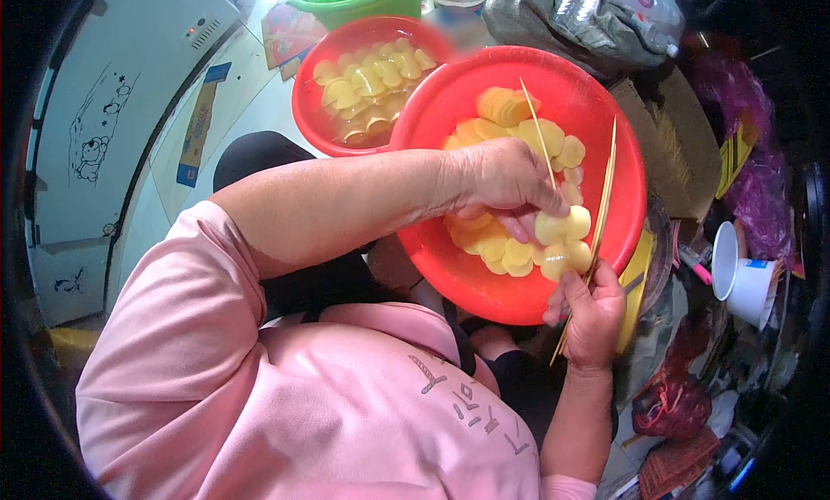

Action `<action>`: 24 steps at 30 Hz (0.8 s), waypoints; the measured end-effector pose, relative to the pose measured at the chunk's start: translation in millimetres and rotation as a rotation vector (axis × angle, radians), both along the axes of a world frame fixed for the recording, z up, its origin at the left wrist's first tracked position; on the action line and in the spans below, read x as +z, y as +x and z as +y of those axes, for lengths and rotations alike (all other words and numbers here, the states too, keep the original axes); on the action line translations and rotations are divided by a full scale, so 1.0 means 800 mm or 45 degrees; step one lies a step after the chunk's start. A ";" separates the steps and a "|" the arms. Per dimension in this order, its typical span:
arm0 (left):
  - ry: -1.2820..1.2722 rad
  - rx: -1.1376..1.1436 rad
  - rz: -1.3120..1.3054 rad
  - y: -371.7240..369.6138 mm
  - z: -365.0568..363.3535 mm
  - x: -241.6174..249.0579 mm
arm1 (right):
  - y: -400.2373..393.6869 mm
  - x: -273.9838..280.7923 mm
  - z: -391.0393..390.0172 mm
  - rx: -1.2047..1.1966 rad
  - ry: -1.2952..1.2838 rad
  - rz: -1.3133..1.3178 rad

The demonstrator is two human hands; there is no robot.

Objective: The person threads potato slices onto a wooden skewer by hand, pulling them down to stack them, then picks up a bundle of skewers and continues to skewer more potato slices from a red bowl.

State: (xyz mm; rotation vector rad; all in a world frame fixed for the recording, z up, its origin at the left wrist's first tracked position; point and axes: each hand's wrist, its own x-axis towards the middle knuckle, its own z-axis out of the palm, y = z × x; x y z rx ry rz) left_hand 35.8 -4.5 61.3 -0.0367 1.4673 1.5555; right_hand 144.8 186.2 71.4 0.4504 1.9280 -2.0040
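My left hand [510, 184] reaches over a large red basin [622, 180], its fingers closed on round, pale yellow potato slices [564, 228]. A thin bamboo skewer [539, 128] sticks up past its fingertips and appears to run into these slices. Near the basin's lower right rim, my right hand [592, 310] is wrapped round a bundle of bamboo skewers [604, 193], its thumb by the lowest slice. More loose potato slices [506, 249] lie in the basin under both hands, along with an overlapping stack [506, 107] at the far side.
A second red basin [303, 111] holds skewered slices in liquid. Behind it stands a green tub [367, 7]. A grey bag [536, 25] with plastic bottles lies at the back. On the right are cardboard [679, 154], a white tub [743, 284] and a red net bag [673, 407].
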 end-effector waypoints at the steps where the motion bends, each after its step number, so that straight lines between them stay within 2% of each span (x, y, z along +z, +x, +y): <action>1: -0.001 -0.003 -0.004 0.001 0.000 -0.001 | 0.000 -0.001 0.000 -0.003 -0.001 -0.004; 7: 0.052 0.089 0.093 -0.024 -0.018 -0.014 | -0.002 -0.003 0.007 -0.061 0.007 0.023; 9: -0.576 -0.164 0.988 -0.037 -0.027 -0.042 | -0.003 0.000 0.009 -0.127 -0.013 0.021; 10: -0.814 -0.484 1.229 -0.037 -0.029 -0.054 | -0.003 0.002 0.007 -0.134 -0.010 0.020; 11: -0.814 -0.485 1.230 -0.032 -0.028 -0.060 | -0.002 0.002 0.007 -0.134 -0.009 0.020; 13: -1.223 -1.118 1.212 -0.015 -0.024 -0.074 | 0.000 0.002 0.007 -0.070 -0.044 0.001; 16: -1.196 -1.044 1.361 -0.004 -0.022 -0.093 | 0.001 0.004 0.005 -0.072 -0.031 -0.005; 19: -1.172 -1.061 1.326 -0.011 -0.020 -0.096 | 0.001 0.004 0.005 -0.084 -0.022 -0.007; 23: -1.164 -0.979 1.360 -0.015 -0.020 -0.070 | 0.003 0.002 0.007 -0.070 -0.014 0.001; 24: -1.087 -0.865 1.321 -0.019 -0.024 -0.066 | 0.004 0.003 0.007 -0.054 -0.008 -0.011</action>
